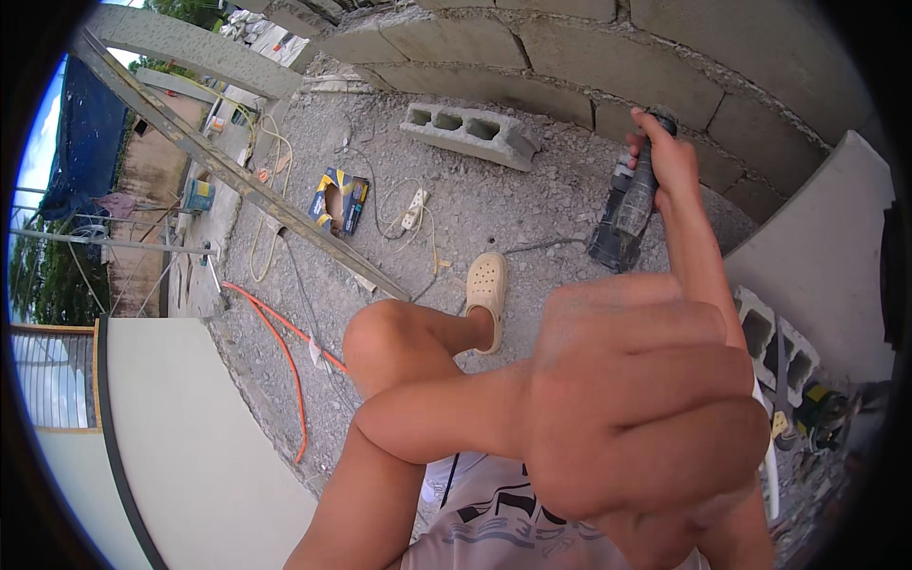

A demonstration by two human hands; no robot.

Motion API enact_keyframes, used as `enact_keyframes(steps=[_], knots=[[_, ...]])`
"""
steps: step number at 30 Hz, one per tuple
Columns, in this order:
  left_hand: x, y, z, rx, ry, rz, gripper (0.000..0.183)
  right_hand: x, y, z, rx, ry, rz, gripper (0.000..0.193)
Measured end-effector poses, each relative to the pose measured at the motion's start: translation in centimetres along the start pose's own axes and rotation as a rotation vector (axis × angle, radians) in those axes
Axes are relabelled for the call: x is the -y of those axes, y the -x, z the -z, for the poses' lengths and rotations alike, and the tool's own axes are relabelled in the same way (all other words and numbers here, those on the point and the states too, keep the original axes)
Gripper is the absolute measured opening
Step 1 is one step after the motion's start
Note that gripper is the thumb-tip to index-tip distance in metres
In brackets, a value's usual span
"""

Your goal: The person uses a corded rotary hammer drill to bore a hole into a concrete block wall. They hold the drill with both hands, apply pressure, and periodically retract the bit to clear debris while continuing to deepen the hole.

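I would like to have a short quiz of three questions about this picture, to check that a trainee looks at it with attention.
1. Multiple choice: what does the person's right hand grip?
A) an orange cable
B) a dark power tool
C) a concrete block

2. True or false: the white power strip lies on the rough, stony ground.

3. Fill in the colour: the clog with small round holes is ____.

Key: 1. B. 2. True. 3. Beige.
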State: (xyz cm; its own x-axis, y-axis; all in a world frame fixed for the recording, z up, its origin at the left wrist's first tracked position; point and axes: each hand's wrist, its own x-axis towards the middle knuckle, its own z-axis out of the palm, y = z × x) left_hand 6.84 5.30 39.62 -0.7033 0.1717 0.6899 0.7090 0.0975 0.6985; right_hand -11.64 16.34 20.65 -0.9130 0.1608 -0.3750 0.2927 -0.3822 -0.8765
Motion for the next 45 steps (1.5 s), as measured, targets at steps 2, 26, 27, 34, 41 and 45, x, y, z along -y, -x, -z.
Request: enact_keyframes(steps=[2,26,27,34,41,45], knots=[[1.9,1.5,-0.3,0.186,-0.040,0.004,0.009,-0.7,1.1,-0.6,-0.010,0.041,-0.006,0.041],[21.5,11.6,0.9,0.284,-0.357,1.006,0.043,-4.8,7.9,3.9,-0.107,-0.026,0.018,0.037],[23.5,12.7,1.0,0.330,-0.299,1.076,0.058,-4.9,8.0,3.8,-0.111,-0.031,0.022,0.037],[31.4,17.0,-5.1,0.484,-0.064,1.135,0.111,-4.3,7.4,6.2,-0.327,-0.018,0.020,0.034],[34.2,14.6,-4.3,0.524,0.374,1.055,0.104,-2.2,6.5,5.6,-0.567,0.061,-0.002,0.035],[35.3,12.0,-3.1,0.660,0.509,1.166,0.079,-0.9,5.3,3.8,-0.651,0.071,-0.019,0.036]])
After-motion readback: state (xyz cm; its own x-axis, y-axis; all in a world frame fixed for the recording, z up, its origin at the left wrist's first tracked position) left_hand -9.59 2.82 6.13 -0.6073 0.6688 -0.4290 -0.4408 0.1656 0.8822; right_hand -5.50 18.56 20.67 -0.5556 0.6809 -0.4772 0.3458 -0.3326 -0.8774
